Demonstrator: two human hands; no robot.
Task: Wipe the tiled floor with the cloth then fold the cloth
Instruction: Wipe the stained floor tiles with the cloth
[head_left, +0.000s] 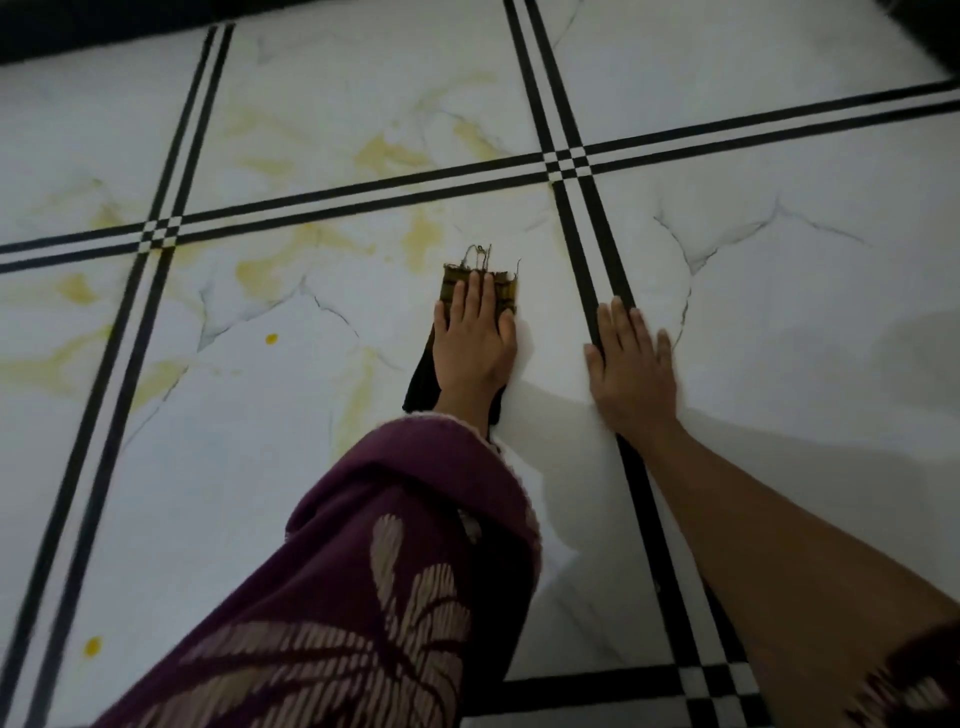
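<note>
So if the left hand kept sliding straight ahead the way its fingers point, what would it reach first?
The left hand lies flat on the cloth, fingers pointing up the picture. Beyond the cloth's frayed end is bare tile, then probably the double black stripe crossing the floor.

Purple sleeve (395, 587) w/ pale leaf-like pattern covers lower-centre of view, cuff edge pale and frayed-looking. Two small yellow spots: one (270, 339) mid-left, other (93, 646) near bottom-left, well apart. Dark strip (104, 26) runs along top edge; can't tell what it is.
</note>
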